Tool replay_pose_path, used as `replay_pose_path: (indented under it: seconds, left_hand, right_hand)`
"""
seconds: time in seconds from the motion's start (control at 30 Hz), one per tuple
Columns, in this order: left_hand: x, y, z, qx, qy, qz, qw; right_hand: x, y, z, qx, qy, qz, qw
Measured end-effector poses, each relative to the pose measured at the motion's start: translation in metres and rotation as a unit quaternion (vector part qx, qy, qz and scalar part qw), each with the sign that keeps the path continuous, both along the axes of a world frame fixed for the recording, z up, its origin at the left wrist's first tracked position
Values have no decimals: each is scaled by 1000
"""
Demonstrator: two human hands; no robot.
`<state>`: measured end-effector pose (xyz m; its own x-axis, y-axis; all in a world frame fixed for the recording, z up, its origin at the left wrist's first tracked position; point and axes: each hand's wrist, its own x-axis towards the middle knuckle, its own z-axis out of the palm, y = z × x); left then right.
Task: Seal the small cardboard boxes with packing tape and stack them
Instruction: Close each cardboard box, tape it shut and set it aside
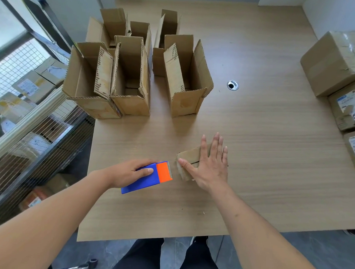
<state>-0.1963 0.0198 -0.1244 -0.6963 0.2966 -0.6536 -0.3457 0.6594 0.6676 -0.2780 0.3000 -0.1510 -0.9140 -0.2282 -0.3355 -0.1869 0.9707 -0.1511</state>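
Matt cardboard box (189, 157), woodgrain table (272, 147).

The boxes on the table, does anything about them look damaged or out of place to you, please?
Yes: the sealed boxes stacked at the right edge look battered, with wrinkled tape and a torn label. The open boxes just stand untaped, flaps up.

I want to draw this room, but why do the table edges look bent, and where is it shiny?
Head view: the wide lens bows the table edges and stretches both arms toward the corners; soft daylight from the window side, faint shadows under the right hand and tape dispenser; glare on the taped box.
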Motion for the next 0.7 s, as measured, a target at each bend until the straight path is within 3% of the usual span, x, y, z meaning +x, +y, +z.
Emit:
replay_pose_path:
  seconds: [0.33, 0.5, 0.7]
  left_hand:
    - [-19, 46, -4, -149, 38, -27, 988]
    - [-34, 64, -8, -274, -2, -76, 959]
    - [-23, 51, -10, -238, 34, -20, 970]
  right_hand:
    - [-1, -13, 11, 28, -38, -18, 999]
    - [-1, -22, 12, 34, -51, -36, 997]
    - [-4, -17, 12, 43, -42, 10, 998]
